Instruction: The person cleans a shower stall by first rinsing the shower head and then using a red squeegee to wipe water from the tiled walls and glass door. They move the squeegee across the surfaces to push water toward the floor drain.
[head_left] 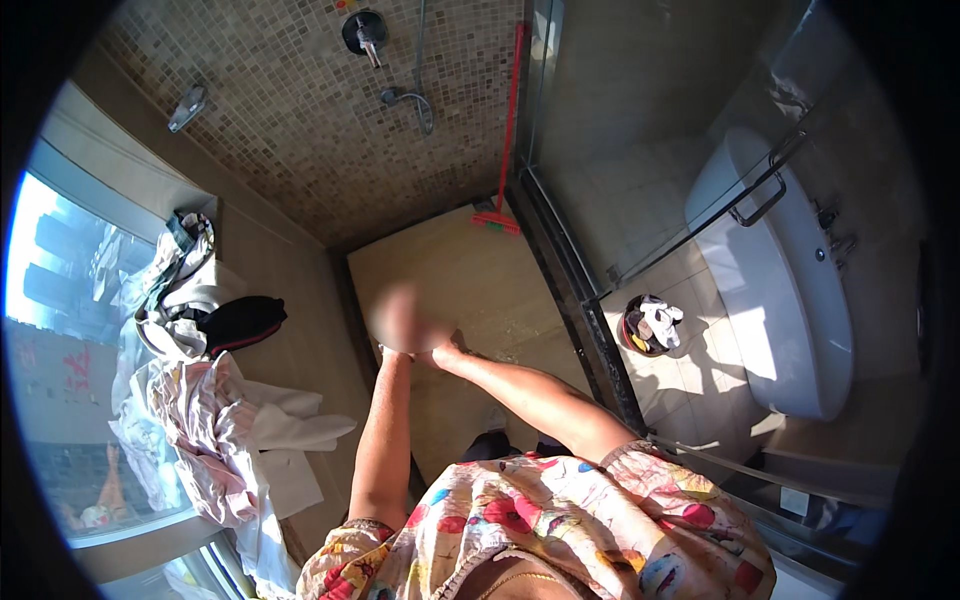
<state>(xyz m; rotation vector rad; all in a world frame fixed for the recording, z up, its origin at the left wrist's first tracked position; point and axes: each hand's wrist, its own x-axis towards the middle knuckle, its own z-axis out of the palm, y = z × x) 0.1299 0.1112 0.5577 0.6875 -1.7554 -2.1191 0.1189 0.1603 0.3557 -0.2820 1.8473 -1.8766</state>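
Note:
Both my arms reach forward over the shower floor, and the hands meet in front of me. My left hand (397, 325) is mostly covered by a blurred patch. Close against it, my right hand (445, 348) comes in from the right, its fingers lost in the same blur. Whether anything is held between them cannot be made out. Beneath the hands lies the beige shower floor (440, 250). To the left, a pile of light clothes (200, 400) hangs over the window ledge, with a black cloth item (243, 322) on it.
A red-handled broom (510, 120) leans in the far corner. Shower fittings (366, 35) sit on the mosaic wall. At right are a glass door with a metal handle (760, 200), a dark raised sill (610, 370), a basket of clothes (650, 325) and a white bathtub (770, 290).

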